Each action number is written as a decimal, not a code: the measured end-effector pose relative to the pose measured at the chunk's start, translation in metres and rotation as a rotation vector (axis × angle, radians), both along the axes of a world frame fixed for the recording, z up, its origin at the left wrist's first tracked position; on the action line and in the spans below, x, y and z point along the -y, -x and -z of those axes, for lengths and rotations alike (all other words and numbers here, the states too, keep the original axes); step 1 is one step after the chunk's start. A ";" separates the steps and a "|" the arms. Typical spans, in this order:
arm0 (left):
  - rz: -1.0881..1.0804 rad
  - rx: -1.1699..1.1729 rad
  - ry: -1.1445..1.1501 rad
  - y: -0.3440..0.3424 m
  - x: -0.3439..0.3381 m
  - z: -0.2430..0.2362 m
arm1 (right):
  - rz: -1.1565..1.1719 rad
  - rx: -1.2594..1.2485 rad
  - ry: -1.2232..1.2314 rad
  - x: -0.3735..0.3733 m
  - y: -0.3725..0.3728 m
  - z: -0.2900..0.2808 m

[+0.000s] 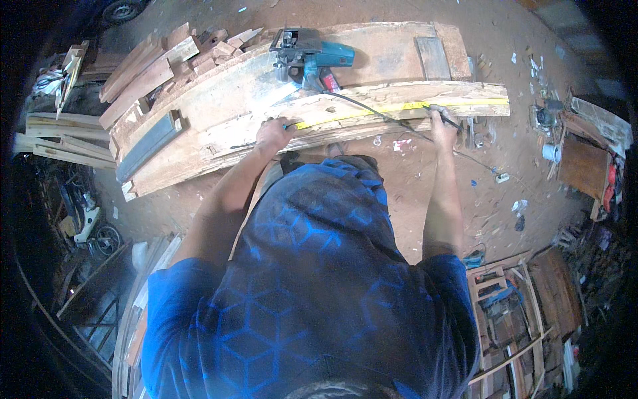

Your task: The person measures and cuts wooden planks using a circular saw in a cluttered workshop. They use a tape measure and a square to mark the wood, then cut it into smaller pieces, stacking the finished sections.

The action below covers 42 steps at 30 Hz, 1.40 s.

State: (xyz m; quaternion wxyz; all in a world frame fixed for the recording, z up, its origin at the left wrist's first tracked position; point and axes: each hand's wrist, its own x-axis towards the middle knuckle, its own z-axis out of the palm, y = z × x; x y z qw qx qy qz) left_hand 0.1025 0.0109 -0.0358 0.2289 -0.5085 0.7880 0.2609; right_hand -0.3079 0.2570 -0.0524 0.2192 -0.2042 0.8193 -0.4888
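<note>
With twelve straight ahead of the person bent over the bench [392,60], I see the yellow tape [359,115] laid along a rough plank [480,91], running from just short of twelve out to two. The left hand [272,133], at eleven, is curled around the tape's near end, where a bit of teal shows between the fingers. That seems to anchor it, so the blade stays straight on the wood. The right hand [444,126], between one and two, has its fingers pinched on a slim dark tool [452,120], its tip right by the tape; the pose looks meant to bring that tip close to the scale. Whether that hand also presses the tape, I can't tell.

A teal power tool [332,54] rests at twelve, beyond the plank, probably put there to leave the tape's path free. Its cord [399,122] does cross the plank, though. At ten lies a dark block [149,147] on the bench, perhaps as a weight; scraps [143,80] are heaped between ten and eleven.
</note>
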 end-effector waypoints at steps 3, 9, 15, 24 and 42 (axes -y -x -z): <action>0.007 -0.035 0.093 -0.005 -0.004 0.004 | -0.094 -0.017 -0.058 0.006 -0.008 -0.018; 0.008 0.023 0.028 0.007 -0.006 -0.013 | -0.129 0.045 -0.053 0.012 -0.012 -0.016; 0.010 0.007 0.004 0.006 -0.006 -0.018 | -0.128 0.101 -0.058 0.011 -0.009 -0.001; 0.007 0.016 0.010 0.003 -0.004 -0.004 | -0.134 0.074 -0.052 0.011 -0.010 0.001; 0.011 -0.034 0.070 -0.002 -0.005 0.002 | -0.132 0.090 -0.069 0.012 -0.012 -0.003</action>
